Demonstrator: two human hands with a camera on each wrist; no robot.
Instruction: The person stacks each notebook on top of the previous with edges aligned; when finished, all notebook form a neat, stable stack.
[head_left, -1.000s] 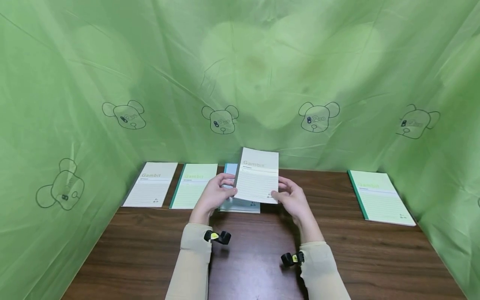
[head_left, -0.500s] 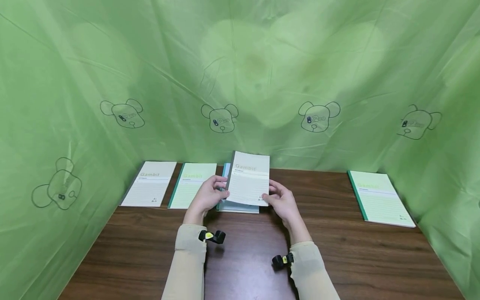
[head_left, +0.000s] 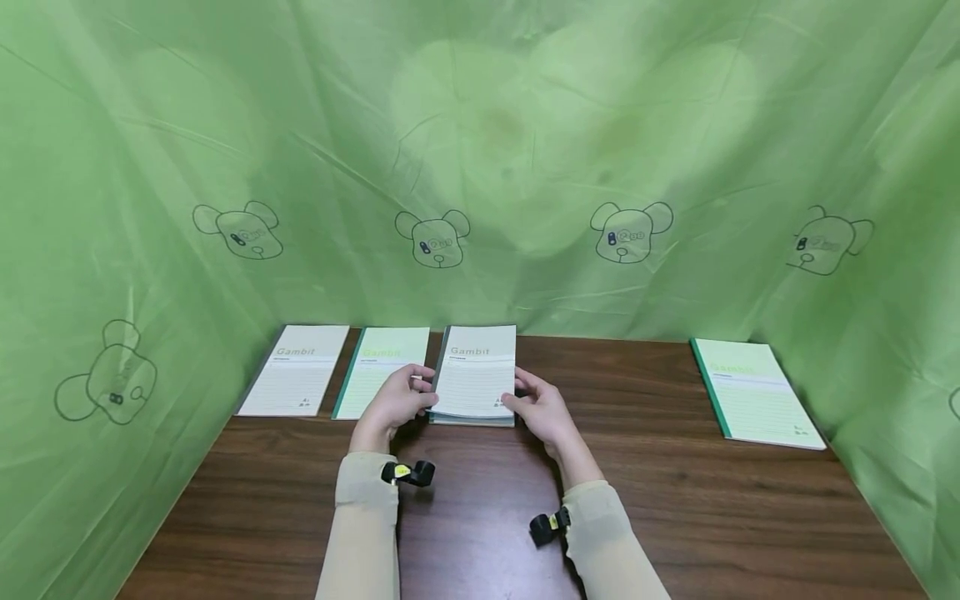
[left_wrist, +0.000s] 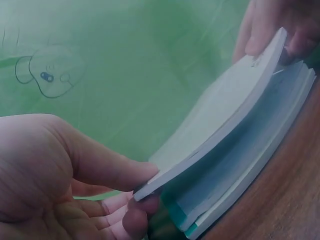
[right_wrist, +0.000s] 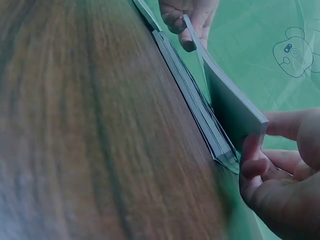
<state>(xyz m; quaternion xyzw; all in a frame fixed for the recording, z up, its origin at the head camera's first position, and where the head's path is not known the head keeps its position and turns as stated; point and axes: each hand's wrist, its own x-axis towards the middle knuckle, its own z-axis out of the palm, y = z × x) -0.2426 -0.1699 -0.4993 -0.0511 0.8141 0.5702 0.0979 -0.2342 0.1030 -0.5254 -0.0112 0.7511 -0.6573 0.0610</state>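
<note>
Between both hands is a white notebook (head_left: 476, 371) with a dark spine and "Gambit" on its cover. My left hand (head_left: 395, 402) pinches its near left corner, thumb on top and fingers beneath. The near right corner is pinched by my right hand (head_left: 542, 410) in the same way. Under it lies a small stack of notebooks (left_wrist: 250, 180), pale blue on top. In the left wrist view the near edge of the held notebook is raised off this stack, and the notebook bows slightly. The right wrist view shows the same gap above the stack (right_wrist: 192, 102).
A white notebook (head_left: 292, 371) and a green-spined notebook (head_left: 382, 354) lie to the left on the brown wooden table (head_left: 480, 508). Another green-spined notebook (head_left: 759, 392) lies far right, tilted. A green curtain (head_left: 480, 167) with bear drawings encloses the back and sides.
Both hands have moved left and down with the white notebook. It now lines up over the stack, covering most of the blue notebook that showed before.
</note>
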